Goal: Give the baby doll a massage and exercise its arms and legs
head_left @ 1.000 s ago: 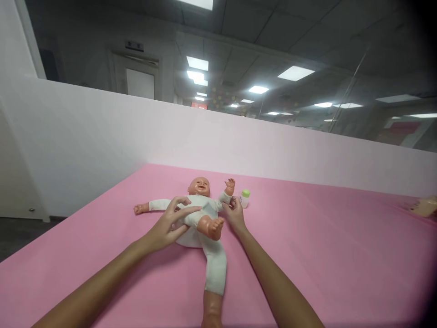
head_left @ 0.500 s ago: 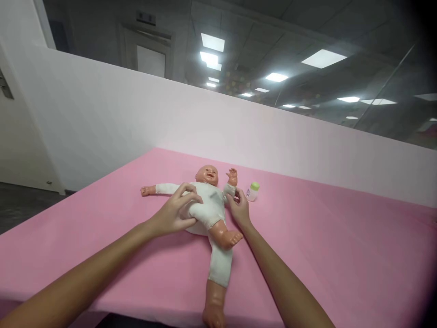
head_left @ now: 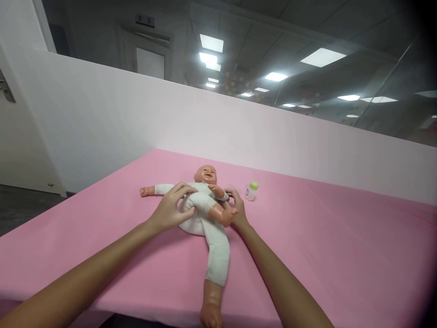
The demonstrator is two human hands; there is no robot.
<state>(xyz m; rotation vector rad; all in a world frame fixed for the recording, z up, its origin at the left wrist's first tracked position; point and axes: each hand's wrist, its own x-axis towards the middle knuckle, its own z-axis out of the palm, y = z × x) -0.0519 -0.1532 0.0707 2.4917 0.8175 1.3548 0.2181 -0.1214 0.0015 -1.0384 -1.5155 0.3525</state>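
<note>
The left hand (head_left: 172, 210) lies on the hip and belly of the baby doll (head_left: 205, 205), fingers spread and curved over the white cloth body rather than closed round it. The right hand (head_left: 238, 210) is just beyond the doll's raised leg, at the doll's side; its fingers are partly hidden behind the foot and arm, so I cannot tell whether they grip the cloth or only press against it.

Nearest the front edge of the pink surface (head_left: 324, 255), one bare doll foot hangs just over the edge, with the long white trouser leg running up from it. The other leg (head_left: 221, 213) is bent up and across the body, its foot touching the right hand's wrist side. Half a second ago that leg lay lower and splayed outward, and the doll's near arm stood upright with its hand in the air; now that arm is folded down over the chest. The body also looks rolled a little toward the left hand, which suggests both hands are turning or gathering the doll.

Farther on, the doll's head points toward the far edge, and its other arm stretches toward the left edge. A small bottle with a green cap (head_left: 251, 191) stands upright near the right hand, apart from the doll, where it stood before.
</note>
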